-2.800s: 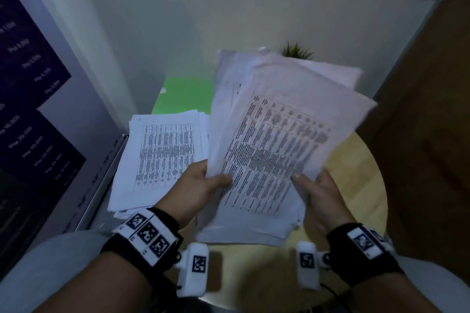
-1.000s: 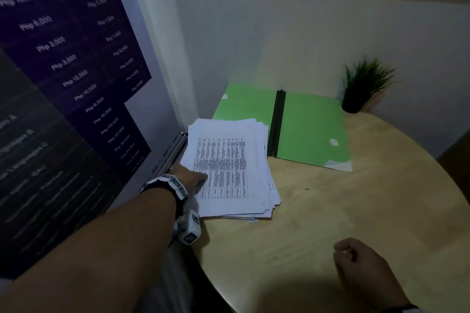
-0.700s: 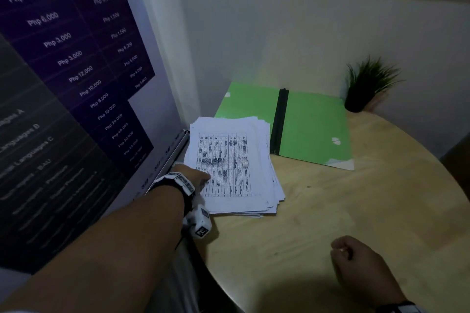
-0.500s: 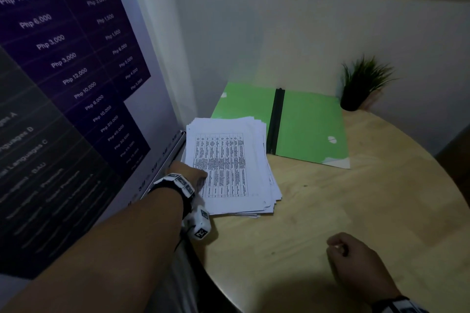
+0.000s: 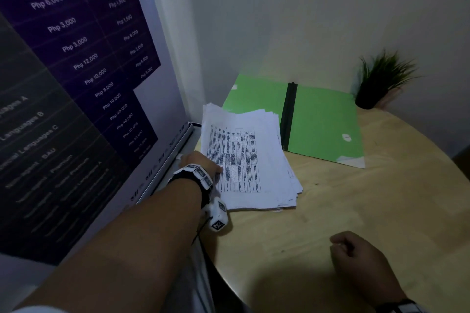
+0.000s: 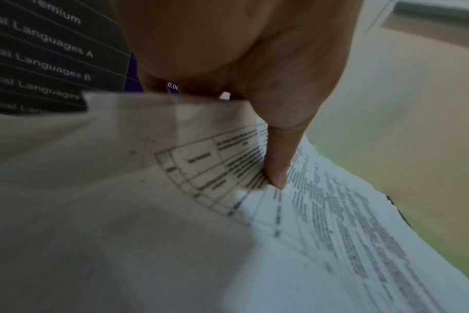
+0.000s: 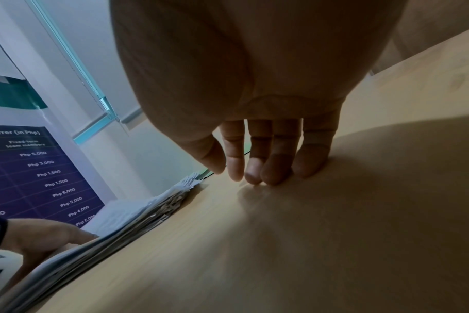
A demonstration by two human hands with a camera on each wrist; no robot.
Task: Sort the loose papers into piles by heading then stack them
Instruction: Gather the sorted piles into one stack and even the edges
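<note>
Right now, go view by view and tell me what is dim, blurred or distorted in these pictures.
Head view: dim overall, wide-angle bend along the banner, a dark shadow on the table near the right hand. Left wrist view: the lifted sheet is blurred, its table lines curved. Right wrist view: the paper stack is smeared, and shadow covers the wood under the fingers.

Left hand [image 5: 203, 164] extended, thumb pressing down; right hand [image 5: 356, 254] resting, fingers loosely curled
</note>
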